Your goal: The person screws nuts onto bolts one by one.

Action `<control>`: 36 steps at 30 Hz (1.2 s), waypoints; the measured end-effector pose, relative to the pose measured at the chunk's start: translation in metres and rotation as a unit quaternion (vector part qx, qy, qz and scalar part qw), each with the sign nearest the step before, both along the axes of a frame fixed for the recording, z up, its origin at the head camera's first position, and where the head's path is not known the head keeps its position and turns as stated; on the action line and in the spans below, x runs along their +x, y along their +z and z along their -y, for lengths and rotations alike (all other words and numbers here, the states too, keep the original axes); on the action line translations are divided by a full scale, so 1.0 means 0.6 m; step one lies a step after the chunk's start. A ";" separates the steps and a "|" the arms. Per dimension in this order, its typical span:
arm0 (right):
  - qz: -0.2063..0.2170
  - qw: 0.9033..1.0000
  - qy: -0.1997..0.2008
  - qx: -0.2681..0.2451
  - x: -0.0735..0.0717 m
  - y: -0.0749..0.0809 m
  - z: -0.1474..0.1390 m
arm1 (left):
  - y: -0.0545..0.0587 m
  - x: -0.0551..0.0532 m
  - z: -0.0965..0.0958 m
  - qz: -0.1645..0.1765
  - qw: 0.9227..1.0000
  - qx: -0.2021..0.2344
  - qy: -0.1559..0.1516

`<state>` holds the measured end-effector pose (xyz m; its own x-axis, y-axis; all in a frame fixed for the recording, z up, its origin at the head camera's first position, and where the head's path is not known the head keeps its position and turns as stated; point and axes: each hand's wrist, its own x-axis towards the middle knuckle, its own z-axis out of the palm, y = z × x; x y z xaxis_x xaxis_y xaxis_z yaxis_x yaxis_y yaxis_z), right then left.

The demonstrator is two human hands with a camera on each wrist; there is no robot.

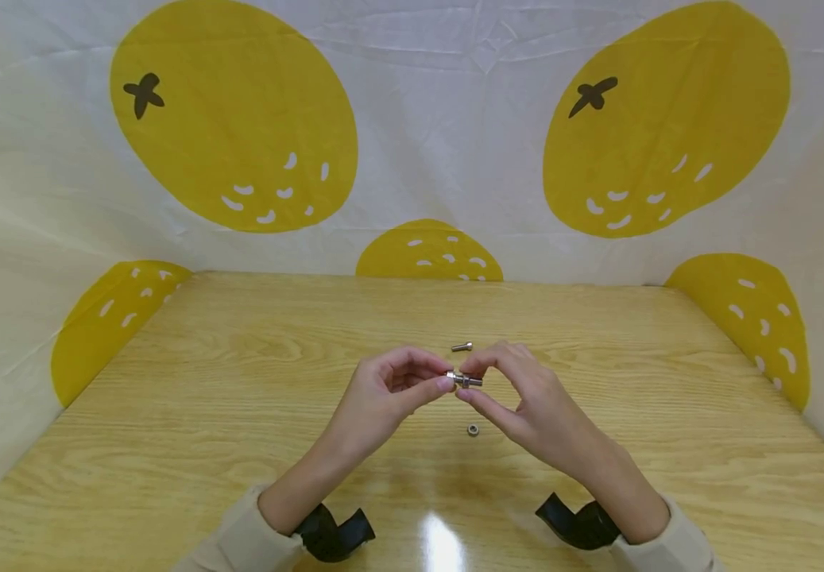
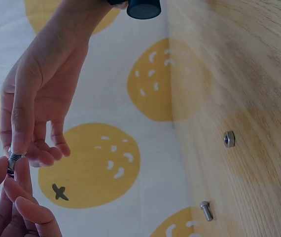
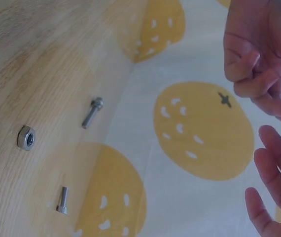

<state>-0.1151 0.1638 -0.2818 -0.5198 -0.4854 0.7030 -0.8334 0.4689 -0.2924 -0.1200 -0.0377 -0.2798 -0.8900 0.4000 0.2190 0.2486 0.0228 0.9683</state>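
Above the table, both hands meet at a small silver bolt (image 1: 477, 382) lying roughly level. My left hand (image 1: 390, 393) pinches its head end between thumb and fingertips. A small nut (image 1: 465, 382) sits around the bolt's shank, and my right hand (image 1: 526, 389) has index finger and thumb on either side of it. The shank's end points right, past the right fingertips. In the left wrist view the fingers of both hands cover most of the held bolt (image 2: 14, 159).
On the wooden table (image 1: 240, 397) lie a loose hex nut (image 1: 473, 430) nearer me and another bolt (image 1: 462, 346) beyond the hands. The right wrist view also has a bolt with a nut-like ring near its head (image 3: 93, 112). A fruit-patterned cloth (image 1: 447, 143) walls the back and sides.
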 end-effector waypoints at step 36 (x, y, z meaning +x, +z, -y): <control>0.008 1.000 -0.004 0.001 0.000 -0.002 -0.001 | 0.003 0.001 0.002 0.012 1.000 -0.004 0.008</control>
